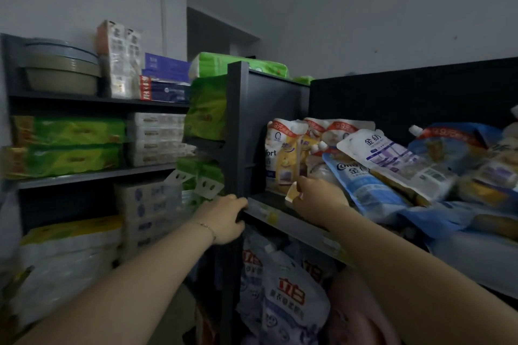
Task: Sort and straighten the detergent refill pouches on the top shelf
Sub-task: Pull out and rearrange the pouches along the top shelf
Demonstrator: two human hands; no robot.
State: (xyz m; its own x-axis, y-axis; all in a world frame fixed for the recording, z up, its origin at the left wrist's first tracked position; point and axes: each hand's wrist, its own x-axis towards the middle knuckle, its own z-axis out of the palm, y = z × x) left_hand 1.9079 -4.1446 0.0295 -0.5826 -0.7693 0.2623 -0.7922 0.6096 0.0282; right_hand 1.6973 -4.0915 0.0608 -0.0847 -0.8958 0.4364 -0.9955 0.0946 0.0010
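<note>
Nearest to the camera, two bare forearms reach forward and up. Under them, on the lower level, stand big detergent bags [286, 297] with red characters; they do not belong to this job.

The left hand [228, 218] is at the left, with its fingers clenched around the dark upright post [238, 126] of the shelf unit. It holds no pouch and seems only to give support. The right hand [318, 200] is the one at work. It is over the front edge of the top shelf [276, 216], and its curled fingers seem to pinch a pale pouch corner [291, 194] just left of the knuckles. The fingertips are hidden behind the hand, so this grip is not fully sure.

The detergent refill pouches [330, 131] fill the shelf behind and to the right of this hand. At the far left, against the side panel, yellow-and-white pouches [281, 154] stand nearly upright. Just right of the hand a blue pouch [361, 185] leans, its long axis running from the top at upper left down to the right. A white pouch [392, 161] lies on it with the same slope. Farther right, more pouches lie in a blurred heap [462, 154].

So the leaning pouches lie to the right and a little beyond the right fingers, and this hand is much the nearer one. Probably it must raise their tops toward the black back panel [406, 98].
</note>
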